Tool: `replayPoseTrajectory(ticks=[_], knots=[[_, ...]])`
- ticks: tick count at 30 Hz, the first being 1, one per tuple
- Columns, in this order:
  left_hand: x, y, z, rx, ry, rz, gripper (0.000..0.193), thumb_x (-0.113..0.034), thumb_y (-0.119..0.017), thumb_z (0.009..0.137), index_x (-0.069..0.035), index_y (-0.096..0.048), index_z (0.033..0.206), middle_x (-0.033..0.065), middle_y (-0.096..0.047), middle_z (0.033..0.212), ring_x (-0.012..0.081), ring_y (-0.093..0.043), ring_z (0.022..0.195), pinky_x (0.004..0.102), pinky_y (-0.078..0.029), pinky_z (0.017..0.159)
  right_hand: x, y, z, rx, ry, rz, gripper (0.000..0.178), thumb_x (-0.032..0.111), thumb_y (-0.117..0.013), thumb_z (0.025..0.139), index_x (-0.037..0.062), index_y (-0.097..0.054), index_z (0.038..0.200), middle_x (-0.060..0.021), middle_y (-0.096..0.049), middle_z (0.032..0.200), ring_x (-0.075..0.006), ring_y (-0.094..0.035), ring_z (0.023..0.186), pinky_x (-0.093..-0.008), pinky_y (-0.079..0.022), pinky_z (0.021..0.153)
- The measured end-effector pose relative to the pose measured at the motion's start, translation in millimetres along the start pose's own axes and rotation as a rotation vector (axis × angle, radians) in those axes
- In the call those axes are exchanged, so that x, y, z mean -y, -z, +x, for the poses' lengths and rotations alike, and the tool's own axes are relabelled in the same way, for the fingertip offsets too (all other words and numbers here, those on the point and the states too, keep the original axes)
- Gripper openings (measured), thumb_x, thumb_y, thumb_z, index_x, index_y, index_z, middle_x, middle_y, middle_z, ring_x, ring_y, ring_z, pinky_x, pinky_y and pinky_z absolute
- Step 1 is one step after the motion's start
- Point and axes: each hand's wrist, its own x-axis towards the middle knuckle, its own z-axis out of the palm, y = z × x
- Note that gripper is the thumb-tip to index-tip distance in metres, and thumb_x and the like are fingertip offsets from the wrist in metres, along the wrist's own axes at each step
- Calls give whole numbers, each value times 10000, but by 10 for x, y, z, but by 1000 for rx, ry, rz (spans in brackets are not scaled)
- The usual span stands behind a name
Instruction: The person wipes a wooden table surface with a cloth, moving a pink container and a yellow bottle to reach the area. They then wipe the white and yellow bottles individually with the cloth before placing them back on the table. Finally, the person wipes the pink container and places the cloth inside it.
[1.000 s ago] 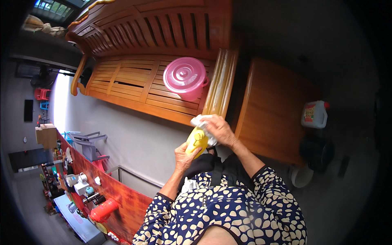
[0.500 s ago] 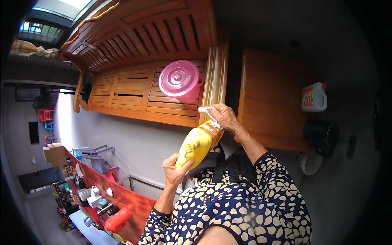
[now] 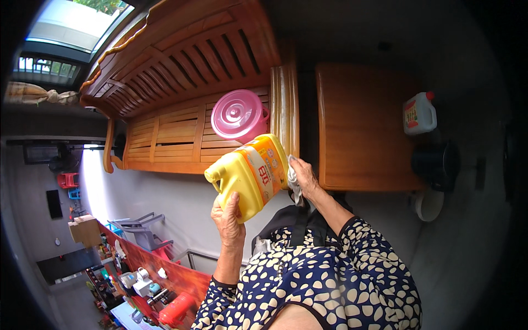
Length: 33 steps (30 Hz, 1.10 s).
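A yellow plastic jug (image 3: 242, 181) with an orange label hangs tilted in front of me, its cap end pointing left. My left hand (image 3: 227, 223) is closed on the handle side of the jug, near the cap end. In my right hand (image 3: 305, 179) a white cloth (image 3: 293, 181) is gripped and held against the jug's base end. Just beyond the jug stands a pink lidded bucket (image 3: 237, 114), on the seat of a wooden bench (image 3: 165, 140). The jug overlaps the bucket's lower edge in the view.
To the right is a brown wooden table (image 3: 363, 126). Past it are a white jug with a red cap (image 3: 420, 114), a dark container (image 3: 435, 165) and a white bucket (image 3: 429, 205). At lower left, a grey chair (image 3: 142, 230) stands by a red table (image 3: 190, 275) with several items.
The jug has turned, so its label and cap now show, and its base end has lifted toward the bucket. My right hand with the cloth has moved down to the base end.
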Motion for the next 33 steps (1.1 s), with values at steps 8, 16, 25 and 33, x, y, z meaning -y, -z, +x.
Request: replayPoseTrajectory(ticks=[8, 16, 25, 33], knots=[[-69, 6, 152, 15, -15, -95, 191, -87, -678, 834, -12, -619, 999, -53, -565, 731, 8, -422, 561, 156, -351, 519, -57, -7, -240, -73, 47, 72, 302, 240, -509, 920, -25, -605, 1026, -88, -649, 784, -160, -606, 588, -247, -484, 519], [-38, -155, 164, 76, 31, -156, 242, -73, -669, 830, -22, -596, 1056, -33, -589, 807, 28, -483, 611, 166, -399, 561, 174, -254, -58, -206, 335, 40, 267, 250, -553, 908, 21, -570, 1045, -78, -576, 867, -129, -556, 765, -277, -477, 669], [33, -159, 298, 57, 72, -174, 244, -71, -650, 838, -28, -573, 1066, -13, -593, 875, 49, -516, 685, 184, -425, 617, 391, -593, -654, 82, 578, -495, 498, 201, -530, 807, 69, -452, 1281, -194, -393, 1157, -346, -386, 1128, -388, -292, 1017], [-20, -88, 382, 82, 163, -290, 88, -93, -592, 868, -44, -558, 932, 15, -558, 752, 94, -510, 632, 215, -430, 630, 997, -511, -807, 30, 747, -914, 662, 85, -739, 687, 64, -462, 1288, -172, -462, 1081, -328, -530, 992, -378, -468, 852]])
